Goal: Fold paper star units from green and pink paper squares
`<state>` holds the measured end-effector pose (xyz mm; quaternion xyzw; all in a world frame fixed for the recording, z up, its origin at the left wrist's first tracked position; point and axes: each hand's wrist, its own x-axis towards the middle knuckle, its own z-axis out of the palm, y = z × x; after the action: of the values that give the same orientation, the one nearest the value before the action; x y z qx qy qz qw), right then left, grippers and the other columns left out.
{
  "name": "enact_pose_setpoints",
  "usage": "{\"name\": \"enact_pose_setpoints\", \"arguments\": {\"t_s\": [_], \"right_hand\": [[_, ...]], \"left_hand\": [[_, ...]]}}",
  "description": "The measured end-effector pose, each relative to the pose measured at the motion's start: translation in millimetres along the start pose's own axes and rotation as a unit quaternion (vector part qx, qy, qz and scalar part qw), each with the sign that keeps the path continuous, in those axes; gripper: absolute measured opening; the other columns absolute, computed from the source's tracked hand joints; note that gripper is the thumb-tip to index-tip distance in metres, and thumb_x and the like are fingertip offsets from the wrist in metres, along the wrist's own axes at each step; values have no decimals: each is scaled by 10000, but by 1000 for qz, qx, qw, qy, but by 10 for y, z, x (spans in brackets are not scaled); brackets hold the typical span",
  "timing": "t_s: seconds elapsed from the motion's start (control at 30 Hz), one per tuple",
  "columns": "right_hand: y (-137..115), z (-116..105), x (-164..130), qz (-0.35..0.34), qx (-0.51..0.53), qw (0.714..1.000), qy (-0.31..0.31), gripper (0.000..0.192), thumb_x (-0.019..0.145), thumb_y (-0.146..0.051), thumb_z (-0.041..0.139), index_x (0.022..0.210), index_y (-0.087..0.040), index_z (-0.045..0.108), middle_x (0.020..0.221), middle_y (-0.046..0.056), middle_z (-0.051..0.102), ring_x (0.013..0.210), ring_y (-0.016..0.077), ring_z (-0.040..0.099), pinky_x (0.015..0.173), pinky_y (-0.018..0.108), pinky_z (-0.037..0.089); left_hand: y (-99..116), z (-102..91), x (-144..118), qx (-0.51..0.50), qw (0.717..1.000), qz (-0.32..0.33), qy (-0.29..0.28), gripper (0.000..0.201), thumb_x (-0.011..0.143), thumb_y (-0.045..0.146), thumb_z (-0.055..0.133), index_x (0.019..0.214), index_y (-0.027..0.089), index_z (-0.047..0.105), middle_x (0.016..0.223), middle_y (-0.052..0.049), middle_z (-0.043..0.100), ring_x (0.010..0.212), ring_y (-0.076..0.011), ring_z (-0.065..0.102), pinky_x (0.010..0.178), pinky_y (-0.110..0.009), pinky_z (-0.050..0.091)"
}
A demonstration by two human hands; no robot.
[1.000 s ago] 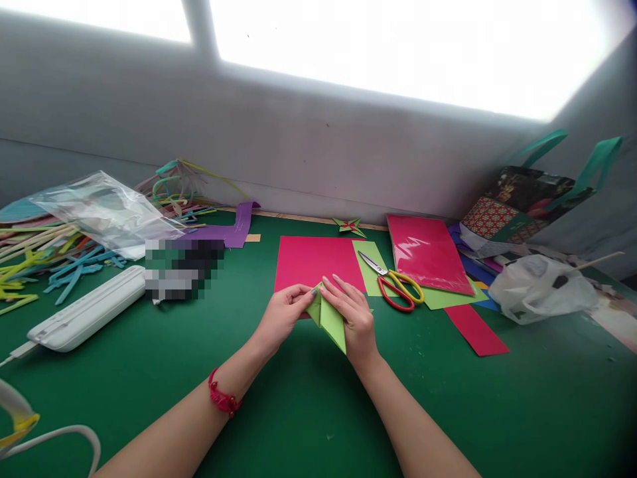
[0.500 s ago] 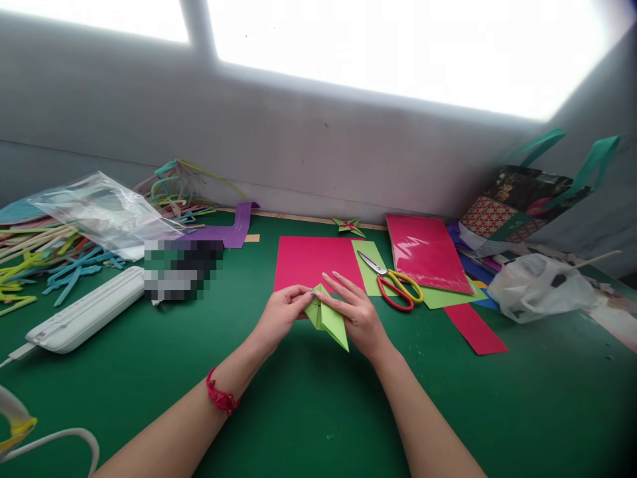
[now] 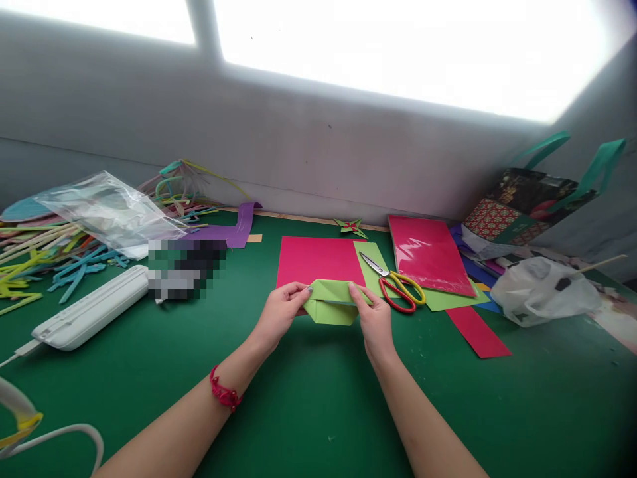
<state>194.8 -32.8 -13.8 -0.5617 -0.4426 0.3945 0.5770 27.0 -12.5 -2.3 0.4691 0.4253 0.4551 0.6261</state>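
A folded light-green paper piece (image 3: 332, 303) is held just above the green table (image 3: 308, 405), in front of a pink sheet (image 3: 318, 260). My left hand (image 3: 279, 315) pinches its left end, with a red bracelet on that wrist. My right hand (image 3: 374, 321) pinches its right end between thumb and fingers. The piece lies spread wide between both hands, with a flap open along its top.
Red-and-yellow scissors (image 3: 398, 285) lie on a green sheet right of the pink sheet. A small paper star (image 3: 351, 227) sits by the wall. Paper strips and a clear bag (image 3: 107, 209) are at left, with a white device (image 3: 87, 316). A white plastic bag (image 3: 542, 289) and a tote bag (image 3: 527, 202) are at right.
The green piece was a narrow pointed shape angled toward me; both hands have pulled it open sideways into a wide flat form. My right hand moved from on top of it to its right end.
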Motion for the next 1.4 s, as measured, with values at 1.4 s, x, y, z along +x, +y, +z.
{"name": "enact_pose_setpoints", "arguments": {"t_s": [1.4], "right_hand": [[-90,-33,48,-443,-352,798,-209,418,841,-102,391,1170,-345,480,1205,-44,506,1242,183,283,1002,450,273]], "left_hand": [[7,-31,-23,-33,999,-4,2,283,638,331,665,842,142,611,761,-39,660,725,-164,607,683,-265,472]]}}
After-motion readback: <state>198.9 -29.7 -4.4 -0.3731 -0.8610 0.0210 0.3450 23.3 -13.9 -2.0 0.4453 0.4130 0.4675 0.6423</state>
